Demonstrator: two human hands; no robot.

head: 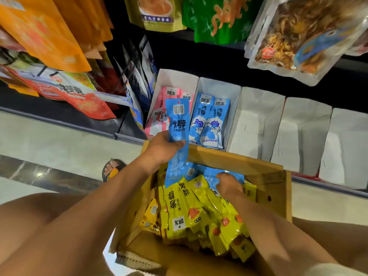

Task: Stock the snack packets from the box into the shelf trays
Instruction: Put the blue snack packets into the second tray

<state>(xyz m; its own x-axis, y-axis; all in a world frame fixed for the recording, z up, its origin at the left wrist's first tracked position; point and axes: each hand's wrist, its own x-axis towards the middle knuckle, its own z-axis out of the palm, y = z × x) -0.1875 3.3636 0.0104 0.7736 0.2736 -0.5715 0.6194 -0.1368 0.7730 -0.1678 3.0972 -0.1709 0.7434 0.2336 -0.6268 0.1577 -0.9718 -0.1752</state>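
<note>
A cardboard box (pixel 264 176) sits between my knees, filled with several yellow snack packets (pixel 179 212) and some blue ones (pixel 207 173). My left hand (pixel 162 149) grips a long blue packet (pixel 177 124), held upright over the box's far edge in front of the trays. My right hand (pixel 229 186) reaches into the box, its fingers curled on a blue packet lying there. Behind the box, one white shelf tray (pixel 173 78) holds pink packets (pixel 159 114). The tray next to it (pixel 235 108) holds two blue packets (pixel 209 120).
Three white trays (pixel 256 120) to the right show only their white insides. Large snack bags hang above: orange (pixel 39 30), green (pixel 217 18) and a clear one (pixel 306 36). A sandalled foot (pixel 112 169) rests on the tiled floor left of the box.
</note>
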